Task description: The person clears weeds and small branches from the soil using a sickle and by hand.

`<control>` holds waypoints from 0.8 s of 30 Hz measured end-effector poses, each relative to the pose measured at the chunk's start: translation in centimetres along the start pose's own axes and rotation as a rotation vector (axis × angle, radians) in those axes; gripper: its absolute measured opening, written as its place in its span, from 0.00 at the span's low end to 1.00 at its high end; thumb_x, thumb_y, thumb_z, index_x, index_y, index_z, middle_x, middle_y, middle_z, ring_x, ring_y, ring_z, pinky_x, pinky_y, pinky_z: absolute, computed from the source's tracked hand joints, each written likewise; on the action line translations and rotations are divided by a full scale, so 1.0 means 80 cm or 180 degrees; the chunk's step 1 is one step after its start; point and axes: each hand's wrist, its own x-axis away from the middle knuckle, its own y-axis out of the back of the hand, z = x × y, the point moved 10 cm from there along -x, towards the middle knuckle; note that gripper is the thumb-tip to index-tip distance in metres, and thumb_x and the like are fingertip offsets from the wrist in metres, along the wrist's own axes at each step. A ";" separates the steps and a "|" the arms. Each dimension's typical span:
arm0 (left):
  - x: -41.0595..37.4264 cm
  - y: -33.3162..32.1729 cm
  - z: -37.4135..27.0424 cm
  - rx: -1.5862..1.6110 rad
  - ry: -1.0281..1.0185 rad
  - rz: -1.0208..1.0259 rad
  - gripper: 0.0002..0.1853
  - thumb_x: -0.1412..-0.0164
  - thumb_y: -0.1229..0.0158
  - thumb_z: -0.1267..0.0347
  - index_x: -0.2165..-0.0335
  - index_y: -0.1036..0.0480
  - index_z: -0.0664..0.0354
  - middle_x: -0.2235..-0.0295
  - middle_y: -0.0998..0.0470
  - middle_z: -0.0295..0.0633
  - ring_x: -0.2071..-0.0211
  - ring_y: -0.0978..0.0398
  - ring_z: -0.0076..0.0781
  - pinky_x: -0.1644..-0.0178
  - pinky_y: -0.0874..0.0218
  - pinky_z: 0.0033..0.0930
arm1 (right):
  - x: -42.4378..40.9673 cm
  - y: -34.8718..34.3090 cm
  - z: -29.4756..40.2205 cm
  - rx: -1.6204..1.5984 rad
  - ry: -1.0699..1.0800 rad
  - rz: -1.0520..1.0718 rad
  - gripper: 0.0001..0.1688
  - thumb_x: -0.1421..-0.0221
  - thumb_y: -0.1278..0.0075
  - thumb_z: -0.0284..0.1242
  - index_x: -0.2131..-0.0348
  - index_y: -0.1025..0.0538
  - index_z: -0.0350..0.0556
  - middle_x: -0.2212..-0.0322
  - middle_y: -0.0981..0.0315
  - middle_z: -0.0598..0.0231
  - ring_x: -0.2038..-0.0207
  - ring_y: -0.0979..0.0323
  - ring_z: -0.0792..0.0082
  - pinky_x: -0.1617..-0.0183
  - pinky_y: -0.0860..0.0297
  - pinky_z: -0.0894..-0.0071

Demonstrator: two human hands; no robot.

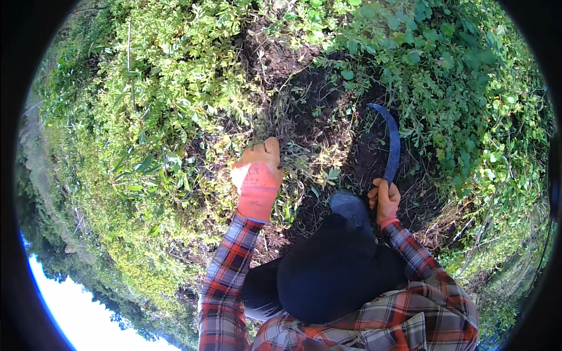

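My right hand [386, 199], in an orange work glove, is closed around the grip of a sickle. The sickle's curved dark blade [393, 142] points away from me, its tip bending to the left over bare soil. My left hand [258, 175], gloved the same way, makes a fist low among the plants. Leafy weeds [296, 155] come out beside its curled fingers, though the inside of the grip is hidden. A dark boot [349, 206] rests on the ground between my hands, near the sickle grip.
Dense low green plants [175, 79] spread on the left, and a shaded leafy mass [439, 87] stands at the right. Dark soil [314, 103] with cut or dry stems lies ahead. A thin upright stick [130, 61] rises at upper left. Dry stalks [474, 237] lie at lower right.
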 end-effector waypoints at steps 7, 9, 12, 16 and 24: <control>0.007 0.018 -0.097 -0.0242 -0.1066 -0.1349 0.06 0.59 0.43 0.69 0.76 0.27 0.54 0.61 0.26 0.37 0.55 0.30 0.36 0.53 0.38 0.45 | -0.001 -0.002 0.003 -0.0058 0.0024 -0.0043 0.16 0.37 0.53 0.38 0.64 0.25 0.42 0.83 0.29 0.66 0.87 0.38 0.79 0.84 0.41 0.79; -0.040 0.033 -0.090 -0.0480 -0.0690 -0.1579 0.09 0.56 0.44 0.69 0.70 0.26 0.55 0.46 0.32 0.42 0.44 0.38 0.43 0.45 0.48 0.58 | -0.001 0.000 0.000 -0.0043 0.0037 -0.0058 0.16 0.37 0.53 0.38 0.64 0.25 0.42 0.83 0.28 0.65 0.87 0.37 0.78 0.84 0.40 0.78; -0.110 0.029 -0.023 -0.2006 0.0966 -0.0934 0.44 0.56 0.36 0.68 0.40 0.46 0.47 0.37 0.48 0.50 0.37 0.48 0.49 0.40 0.48 0.58 | 0.000 -0.005 0.006 0.0003 0.0000 -0.0019 0.16 0.37 0.53 0.38 0.63 0.25 0.41 0.83 0.28 0.64 0.87 0.37 0.77 0.84 0.40 0.78; -0.111 0.030 -0.003 0.0485 0.1336 -0.0257 0.62 0.60 0.29 0.63 0.34 0.62 0.50 0.44 0.42 0.52 0.45 0.38 0.49 0.50 0.33 0.43 | -0.003 -0.003 0.010 -0.0031 0.0084 -0.0023 0.17 0.37 0.54 0.38 0.64 0.25 0.41 0.83 0.28 0.64 0.87 0.36 0.77 0.84 0.39 0.77; -0.093 0.015 -0.004 0.0465 0.0554 -0.0131 0.14 0.51 0.43 0.71 0.63 0.26 0.60 0.69 0.20 0.50 0.65 0.20 0.45 0.64 0.28 0.42 | -0.001 -0.013 0.012 0.0145 0.0304 0.0106 0.16 0.36 0.55 0.38 0.63 0.26 0.43 0.82 0.27 0.65 0.87 0.36 0.77 0.85 0.39 0.77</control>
